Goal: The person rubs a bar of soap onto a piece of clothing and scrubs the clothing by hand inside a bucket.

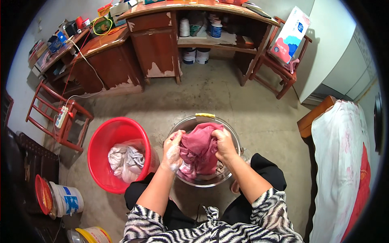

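Note:
A dark pink cloth [201, 146], wet-looking and bunched, is stretched between my two hands above a round metal basin [204, 185]. My left hand [173, 149], with white suds on its back and wrist, is closed on the cloth's left edge. On the other side, my right hand [224, 143] grips the upper right part of the cloth. Its lower folds hang into the basin, where more fabric partly shows underneath. A yellow bar [205, 115] rests on the basin's far rim. What else lies in the basin is hidden by the cloth.
Left of the basin stands a red tub [94, 156] with white and grey laundry [126, 160] inside. A wooden chair [60, 117] bears a power strip [62, 117]. Buckets [69, 198] stand at lower left. A worn desk [156, 48] is ahead, a cloth-covered bed [338, 162] at right.

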Demonstrator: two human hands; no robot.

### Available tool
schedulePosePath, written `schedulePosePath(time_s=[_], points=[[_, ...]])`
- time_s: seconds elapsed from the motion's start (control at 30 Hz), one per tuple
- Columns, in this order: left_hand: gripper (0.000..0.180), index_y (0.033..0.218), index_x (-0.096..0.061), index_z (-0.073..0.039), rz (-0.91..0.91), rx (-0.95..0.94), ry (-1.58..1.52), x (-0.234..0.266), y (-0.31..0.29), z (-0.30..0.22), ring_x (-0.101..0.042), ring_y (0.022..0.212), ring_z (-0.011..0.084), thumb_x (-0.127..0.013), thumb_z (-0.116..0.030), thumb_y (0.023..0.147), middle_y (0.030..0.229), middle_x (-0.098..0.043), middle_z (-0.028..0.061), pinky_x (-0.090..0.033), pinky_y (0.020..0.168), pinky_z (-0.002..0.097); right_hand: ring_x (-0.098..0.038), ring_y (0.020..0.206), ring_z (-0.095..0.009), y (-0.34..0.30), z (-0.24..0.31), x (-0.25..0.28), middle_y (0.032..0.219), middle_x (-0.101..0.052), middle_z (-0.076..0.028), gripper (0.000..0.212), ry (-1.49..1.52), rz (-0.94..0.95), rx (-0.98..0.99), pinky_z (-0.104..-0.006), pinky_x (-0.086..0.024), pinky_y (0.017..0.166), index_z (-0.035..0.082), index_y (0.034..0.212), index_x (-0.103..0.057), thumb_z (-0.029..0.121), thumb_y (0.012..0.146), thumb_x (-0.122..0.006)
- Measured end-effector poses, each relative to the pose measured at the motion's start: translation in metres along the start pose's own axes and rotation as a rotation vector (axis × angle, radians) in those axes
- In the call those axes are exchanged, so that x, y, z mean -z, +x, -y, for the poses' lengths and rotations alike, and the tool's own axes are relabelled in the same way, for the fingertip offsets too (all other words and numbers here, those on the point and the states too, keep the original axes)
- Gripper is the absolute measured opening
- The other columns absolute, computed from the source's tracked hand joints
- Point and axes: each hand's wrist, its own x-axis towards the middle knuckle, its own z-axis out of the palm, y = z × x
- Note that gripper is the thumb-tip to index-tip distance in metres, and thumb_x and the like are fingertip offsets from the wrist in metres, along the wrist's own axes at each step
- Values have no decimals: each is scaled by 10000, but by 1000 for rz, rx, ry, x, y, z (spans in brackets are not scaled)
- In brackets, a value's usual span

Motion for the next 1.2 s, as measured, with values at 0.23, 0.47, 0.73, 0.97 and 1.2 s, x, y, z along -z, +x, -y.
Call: schedulePosePath(time_s=[0.23, 0.47, 0.73, 0.97, 1.2], points=[[377, 618, -490, -160, -79, 156, 132, 22, 12, 19, -494, 476, 142, -477, -400, 908, 549, -496, -12, -400, 447, 286, -586, 705, -295, -61, -23, -51, 779, -585, -146, 217, -1151, 568, 747, -364, -476, 632, 30, 786, -564, 238, 774, -625], [306, 783, -577, -110, -191, 118, 15, -23, -12, 42, -573, 677, 139, -452, -350, 925, 752, -592, 26, -467, 610, 281, -568, 541, -311, 1, -50, -8, 598, -560, -139, 279, -1401, 97, 878, -418, -451, 472, 50, 660, -557, 230, 863, -493], [395, 592, -486, -148, 99, 252, -185, 22, 4, 42, -518, 510, 172, -470, -377, 914, 572, -521, 31, -411, 476, 282, -573, 550, -298, -37, -59, -26, 612, -562, -135, 147, -1491, 365, 909, -403, -443, 470, 75, 757, -593, 184, 830, -527], [349, 840, -558, -63, 18, 129, -90, 15, -5, 30, -550, 662, 129, -450, -383, 927, 738, -559, 27, -486, 632, 284, -576, 684, -174, 14, -45, -1, 739, -606, -83, 338, -826, 244, 238, -341, -450, 615, 29, 775, -570, 357, 858, -554], [316, 843, -553, -29, -89, -36, 87, -3, -3, 10, -611, 728, 182, -490, -330, 915, 786, -598, 66, -520, 691, 327, -550, 798, -135, 11, -19, 5, 847, -579, -48, 283, -464, 228, 0, -277, -445, 764, -1, 1011, -558, 110, 758, -621]])
